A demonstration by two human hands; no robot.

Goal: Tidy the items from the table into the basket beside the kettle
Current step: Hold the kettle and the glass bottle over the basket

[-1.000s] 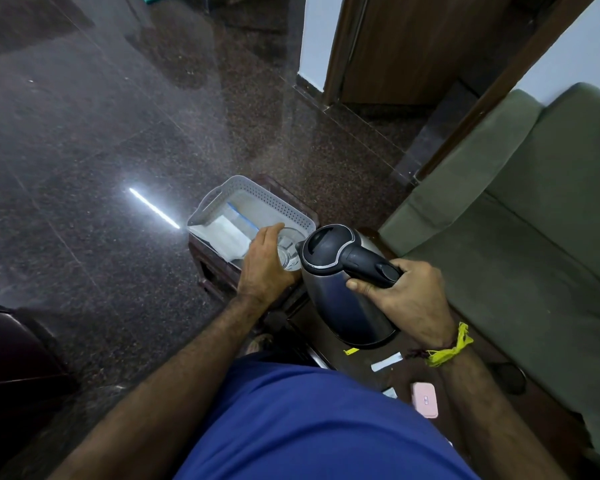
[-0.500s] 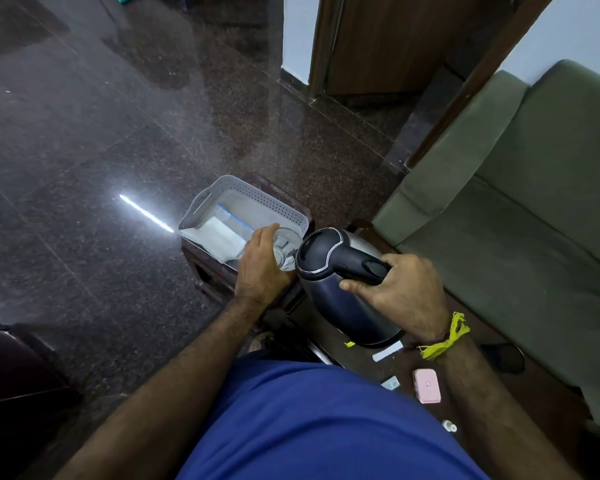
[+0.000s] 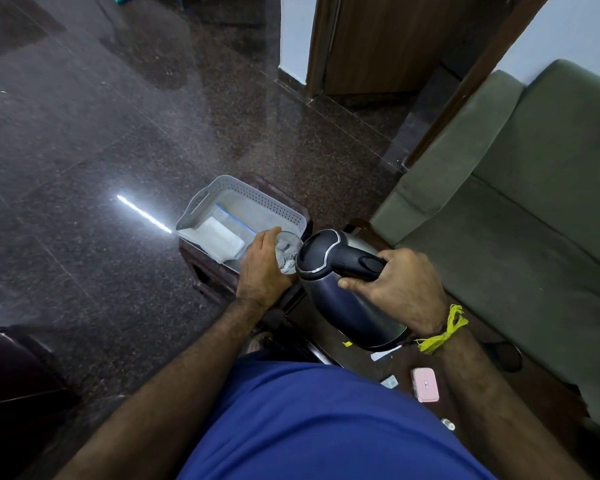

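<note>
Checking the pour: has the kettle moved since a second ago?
Yes, slightly: the kettle base swung away from the basket, lid staying near its corner, so it tilts more.

You're in a home living room: green sofa at right, wooden door at top (polished granite floor on the left).

floor: dark polished stone (light streak) | sofa: green | door: wooden

Glossy steel kettle, clear glass, perforated plastic basket.
</note>
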